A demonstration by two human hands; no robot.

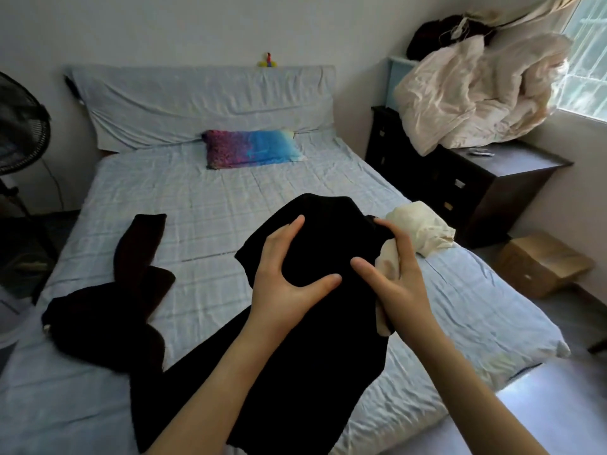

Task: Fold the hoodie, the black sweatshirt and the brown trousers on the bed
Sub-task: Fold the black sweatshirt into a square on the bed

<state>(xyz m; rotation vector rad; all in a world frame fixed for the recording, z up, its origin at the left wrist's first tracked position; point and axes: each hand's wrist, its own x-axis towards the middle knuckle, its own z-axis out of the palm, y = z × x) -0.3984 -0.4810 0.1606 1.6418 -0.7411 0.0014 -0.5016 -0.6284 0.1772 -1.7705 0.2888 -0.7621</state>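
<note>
A: Head view. Where's the black sweatshirt (312,349)?
B: We see it at the near middle of the bed (230,192), running from the near edge toward the centre, bunched up under both hands.
A: L hand (282,280)?
B: Fingers & thumb spread wide, lying on the cloth, not closed round anything.
A: R hand (397,280)?
B: Just right of the L one. We make out its fingers curled over the sweatshirt's far-right edge, gripping it, thumb stretched out on top. Pale cloth shows under its palm; we can't tell if that's part of the hoodie (423,231).
A: And the hoodie itself?
B: Cream, crumpled at the bed's right edge, just beyond the R hand.
A: Trousers?
B: We find the brown trousers (98,316) spread at near left, legs pointing far, seeming to touch the sweatshirt's left side.
A: Rest of the room?
B: Blue-purple pillow (253,152) at the far end, dark dresser (460,185) on the right w/ a cream duvet (476,103) heaped on it, cardboard box (542,264) on the floor, fan (19,126) at left.
</note>
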